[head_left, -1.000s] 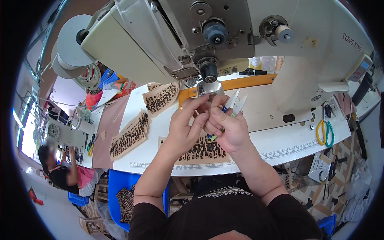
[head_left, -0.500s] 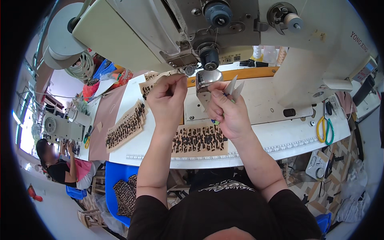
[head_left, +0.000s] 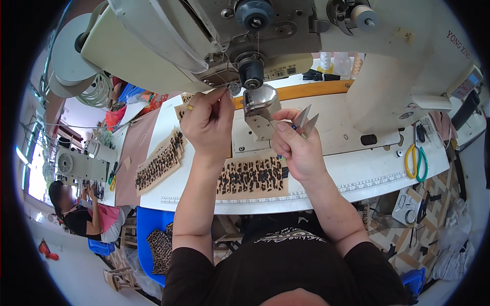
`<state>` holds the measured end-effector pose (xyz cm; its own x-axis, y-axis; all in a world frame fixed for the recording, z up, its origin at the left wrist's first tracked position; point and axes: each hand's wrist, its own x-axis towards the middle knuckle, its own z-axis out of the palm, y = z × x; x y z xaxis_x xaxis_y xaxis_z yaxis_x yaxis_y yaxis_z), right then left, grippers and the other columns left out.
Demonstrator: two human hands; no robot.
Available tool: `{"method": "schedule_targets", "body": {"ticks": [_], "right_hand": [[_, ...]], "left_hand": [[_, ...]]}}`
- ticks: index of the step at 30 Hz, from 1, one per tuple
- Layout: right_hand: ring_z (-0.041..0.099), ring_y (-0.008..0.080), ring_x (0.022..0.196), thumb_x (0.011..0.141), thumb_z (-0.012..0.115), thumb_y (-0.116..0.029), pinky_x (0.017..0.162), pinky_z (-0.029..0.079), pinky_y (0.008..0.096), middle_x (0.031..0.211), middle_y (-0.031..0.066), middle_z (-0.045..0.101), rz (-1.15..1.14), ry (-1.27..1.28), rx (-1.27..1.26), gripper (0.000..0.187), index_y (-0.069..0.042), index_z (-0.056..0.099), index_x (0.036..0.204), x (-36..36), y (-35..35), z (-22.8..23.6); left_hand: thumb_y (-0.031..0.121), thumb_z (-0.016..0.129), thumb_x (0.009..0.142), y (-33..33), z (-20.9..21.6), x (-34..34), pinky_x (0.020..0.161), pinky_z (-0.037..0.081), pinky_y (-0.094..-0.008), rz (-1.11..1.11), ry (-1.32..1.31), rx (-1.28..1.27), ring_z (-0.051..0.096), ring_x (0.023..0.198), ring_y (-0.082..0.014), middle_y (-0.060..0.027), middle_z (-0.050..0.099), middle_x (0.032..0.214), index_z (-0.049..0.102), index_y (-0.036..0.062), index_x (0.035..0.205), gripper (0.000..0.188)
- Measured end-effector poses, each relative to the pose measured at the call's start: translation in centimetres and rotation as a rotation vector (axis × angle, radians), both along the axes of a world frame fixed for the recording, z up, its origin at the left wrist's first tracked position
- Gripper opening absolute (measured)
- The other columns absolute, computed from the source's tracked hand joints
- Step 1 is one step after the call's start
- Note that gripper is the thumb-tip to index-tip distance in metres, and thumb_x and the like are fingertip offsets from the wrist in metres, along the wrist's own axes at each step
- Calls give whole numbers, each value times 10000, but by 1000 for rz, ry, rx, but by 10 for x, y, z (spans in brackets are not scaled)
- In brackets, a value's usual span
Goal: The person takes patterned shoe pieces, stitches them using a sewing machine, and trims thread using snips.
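My left hand (head_left: 208, 122) is raised beside the sewing machine's needle area, thumb and fingertips pinched together; whatever lies between them is too fine to make out. A ring shows on one finger. Right of the rounded metal machine arm (head_left: 261, 102), my right hand (head_left: 301, 148) is closed around small thread snips (head_left: 305, 120), their two pointed blades sticking up, slightly apart. The tip of its index finger and the thumb come close together. Below both hands a leopard-print fabric piece (head_left: 252, 177) lies flat on the white table (head_left: 357, 183). Overlapping similar pieces (head_left: 159, 160) lie to the left.
Yellow-and-green-handled scissors (head_left: 416, 160) lie at the table's right. A ruler strip (head_left: 352, 189) follows the front edge. The machine head (head_left: 250, 30) overhangs the work. On the left, a blue chair (head_left: 148, 224) holds printed fabric; another person (head_left: 84, 214) sits at a machine.
The view has shifted slightly, with the machine head now further left. My right hand with the snips has moved a little right and down, away from the machine arm. My left hand stays pinched.
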<state>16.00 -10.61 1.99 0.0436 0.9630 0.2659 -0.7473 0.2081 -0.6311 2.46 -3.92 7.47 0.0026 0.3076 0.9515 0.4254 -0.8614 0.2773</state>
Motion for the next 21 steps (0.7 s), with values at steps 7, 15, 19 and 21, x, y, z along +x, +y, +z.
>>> {"method": "schedule_targets", "body": {"ticks": [7,15,19,21], "right_hand": [[296,46,464,849,524,-106,416,250,193,556,-40,338,-2,26,-27,153,-19,498,972,2,0,-3],[302,44,471,852,517,-102,414,254,191,562,-39,345,5,52,-10,166,-1,495,982,5,0,-5],[302,45,471,851,516,-100,413,254,193,562,-38,347,4,54,-18,165,-2,496,983,7,-2,-5],[302,46,471,850,518,-99,413,254,194,562,-36,349,20,63,-12,164,-4,496,982,5,-2,-4]], "left_hand": [[-77,646,678,2,5,0,427,335,-188,91,114,133,441,461,-77,-43,496,578,609,-27,769,110],[-77,651,669,3,4,-1,407,324,-200,129,171,170,431,441,-79,-36,487,568,615,-7,778,134],[-65,659,671,0,3,0,403,319,-198,128,201,140,418,432,-73,-34,484,566,621,5,788,142],[-53,662,677,0,2,-2,397,308,-198,120,186,112,407,424,-71,-28,477,556,624,12,795,139]]}}
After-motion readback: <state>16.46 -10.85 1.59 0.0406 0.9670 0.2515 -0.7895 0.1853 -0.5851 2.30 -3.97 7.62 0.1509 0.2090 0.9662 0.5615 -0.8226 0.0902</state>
